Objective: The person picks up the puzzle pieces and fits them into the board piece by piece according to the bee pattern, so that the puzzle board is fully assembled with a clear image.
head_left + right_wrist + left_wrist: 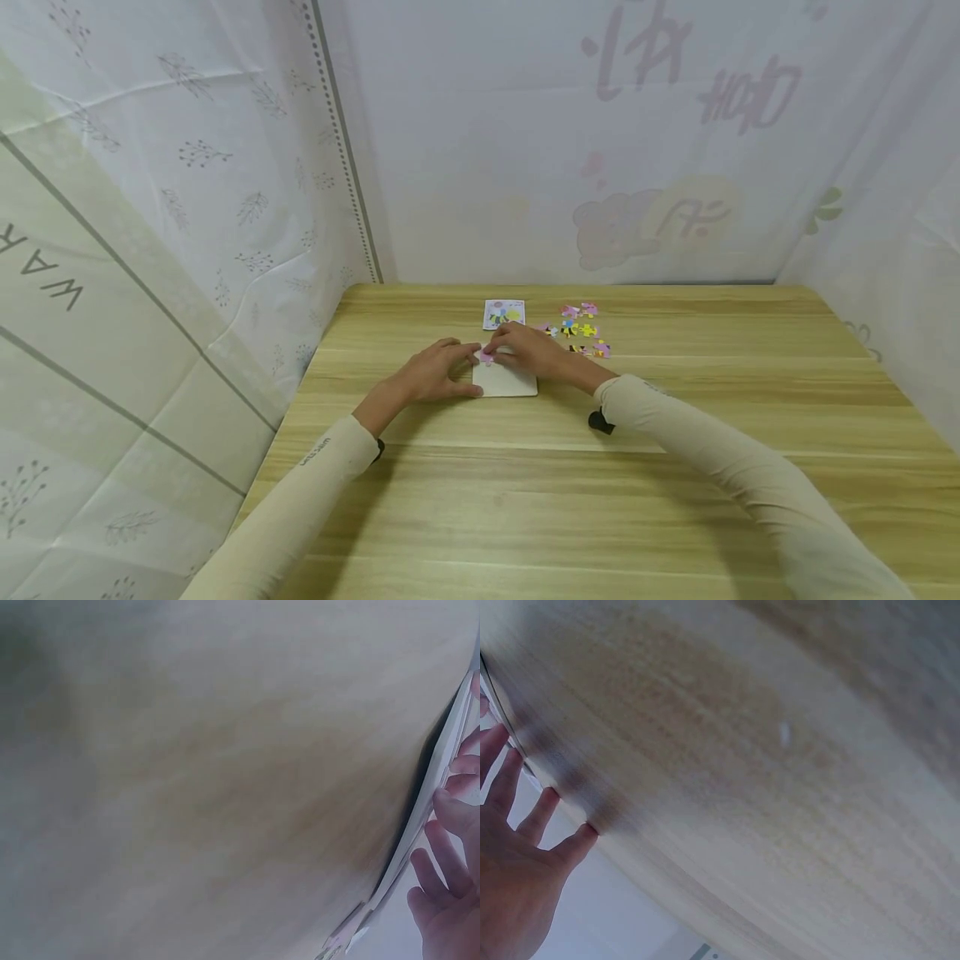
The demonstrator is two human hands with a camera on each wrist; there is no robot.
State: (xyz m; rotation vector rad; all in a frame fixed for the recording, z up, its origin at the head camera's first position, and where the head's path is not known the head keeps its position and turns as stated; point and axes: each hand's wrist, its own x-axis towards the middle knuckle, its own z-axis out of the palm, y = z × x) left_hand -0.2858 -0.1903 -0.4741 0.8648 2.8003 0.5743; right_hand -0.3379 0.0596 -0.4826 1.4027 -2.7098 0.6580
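At the far left corner of a white board (512, 383) on the wooden counter (480, 508), a pink puzzle piece (486, 357) lies at the fingertips of a right hand (531, 349), its grip apparently pinching it from the right; a left hand (433, 373), fingers spread, touches the board's left edge, just beside the piece.
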